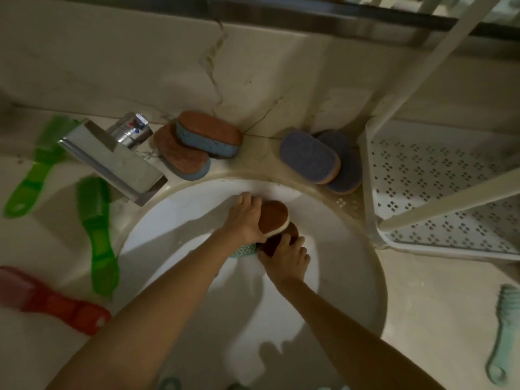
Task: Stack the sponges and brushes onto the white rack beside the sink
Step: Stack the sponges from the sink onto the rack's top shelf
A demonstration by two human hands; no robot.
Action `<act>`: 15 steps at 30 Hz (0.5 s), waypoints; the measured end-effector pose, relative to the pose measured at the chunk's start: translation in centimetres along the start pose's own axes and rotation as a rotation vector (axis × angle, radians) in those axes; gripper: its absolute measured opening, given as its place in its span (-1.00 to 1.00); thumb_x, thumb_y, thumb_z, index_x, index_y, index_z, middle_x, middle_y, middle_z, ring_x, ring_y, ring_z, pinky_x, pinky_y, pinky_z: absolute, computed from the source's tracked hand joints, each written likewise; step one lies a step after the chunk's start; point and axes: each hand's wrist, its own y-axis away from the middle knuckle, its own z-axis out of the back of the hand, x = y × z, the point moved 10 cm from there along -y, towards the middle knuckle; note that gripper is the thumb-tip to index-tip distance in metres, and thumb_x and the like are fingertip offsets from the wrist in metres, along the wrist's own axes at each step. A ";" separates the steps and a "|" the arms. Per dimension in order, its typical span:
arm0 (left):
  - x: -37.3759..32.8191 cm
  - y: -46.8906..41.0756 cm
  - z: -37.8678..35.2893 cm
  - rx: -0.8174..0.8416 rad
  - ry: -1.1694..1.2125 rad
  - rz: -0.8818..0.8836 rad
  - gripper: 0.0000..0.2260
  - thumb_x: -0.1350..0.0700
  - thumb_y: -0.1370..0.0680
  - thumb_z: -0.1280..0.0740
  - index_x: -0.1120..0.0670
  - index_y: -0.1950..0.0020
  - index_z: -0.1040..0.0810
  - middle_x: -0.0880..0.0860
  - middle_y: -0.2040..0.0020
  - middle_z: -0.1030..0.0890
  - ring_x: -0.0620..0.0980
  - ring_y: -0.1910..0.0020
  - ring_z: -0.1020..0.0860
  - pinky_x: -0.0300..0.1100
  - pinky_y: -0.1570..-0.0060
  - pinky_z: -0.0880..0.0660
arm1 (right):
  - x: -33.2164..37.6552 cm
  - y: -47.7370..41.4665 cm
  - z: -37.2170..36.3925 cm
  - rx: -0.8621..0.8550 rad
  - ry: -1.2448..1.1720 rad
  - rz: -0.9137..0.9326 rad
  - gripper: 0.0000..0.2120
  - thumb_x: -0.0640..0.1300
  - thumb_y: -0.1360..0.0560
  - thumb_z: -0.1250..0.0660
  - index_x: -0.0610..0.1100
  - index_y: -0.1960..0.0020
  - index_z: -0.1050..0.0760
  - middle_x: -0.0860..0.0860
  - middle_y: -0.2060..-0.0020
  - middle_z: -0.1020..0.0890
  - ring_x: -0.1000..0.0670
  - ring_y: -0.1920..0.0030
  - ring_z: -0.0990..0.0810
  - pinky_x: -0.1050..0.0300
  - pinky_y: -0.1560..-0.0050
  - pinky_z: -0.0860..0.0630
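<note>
Pick-up step was judged in hand. Left grip point(244, 220) was clamped on brown-topped sponge point(274, 215) inside sink point(168, 220). Right grip point(284, 257) was clamped on dark sponge point(293, 230) just beneath. White rack point(422, 175) was noted right of the 2 grips; a lift across was judged needed.

- The rack point(439, 175) stood right of the sink point(337, 249).
- Behind the sink lay the faucet-side sponge pair point(197, 147), next to the faucet point(112, 161), and the rack-side sponge pair point(320, 161).
- The far brush point(28, 175), middle brush point(98, 235) and near brush point(53, 302) lay left of the sink; a fourth brush point(503, 333) lay right.
- In the sink, the upper sponge point(275, 215) sat on the lower sponge point(292, 232).
</note>
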 end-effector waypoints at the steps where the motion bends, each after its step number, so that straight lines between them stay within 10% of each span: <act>1: 0.4 0.5 0.5 -0.020 0.031 0.028 -0.28 0.01 -0.34 -0.49 0.16 -0.36 -0.20 0.18 -0.38 -0.19 0.17 -0.40 -0.18 -0.01 -0.31 -0.30 | -0.1 -0.2 0.1 -0.015 -0.028 -0.027 -0.31 0.22 -0.44 -0.28 -0.20 -0.36 -0.18 -0.25 -0.33 -0.29 -0.24 -0.25 -0.41 -0.10 -0.29 -0.35; 9: 3.6 5.1 3.1 -0.143 0.380 0.214 -0.28 0.15 -0.35 -0.48 0.18 -0.38 -0.15 0.20 -0.32 -0.34 0.19 -0.31 -0.37 0.05 -0.26 -0.40 | 0.9 -0.5 2.3 -0.061 -0.260 -0.123 -0.19 0.08 -0.36 -0.45 -0.26 -0.37 -0.09 -0.22 -0.30 -0.26 -0.25 -0.26 -0.37 -0.09 -0.21 -0.42; 15: 2.8 10.1 6.3 -0.253 0.517 0.265 -0.32 0.14 -0.36 -0.46 0.17 -0.40 -0.24 0.20 -0.33 -0.35 0.19 -0.33 -0.35 0.02 -0.28 -0.38 | 2.4 4.0 9.7 -0.186 -0.391 0.144 -0.33 -0.10 -0.34 -0.47 -0.31 -0.26 -0.18 -0.22 -0.26 -0.27 -0.27 -0.24 -0.34 -0.09 -0.18 -0.40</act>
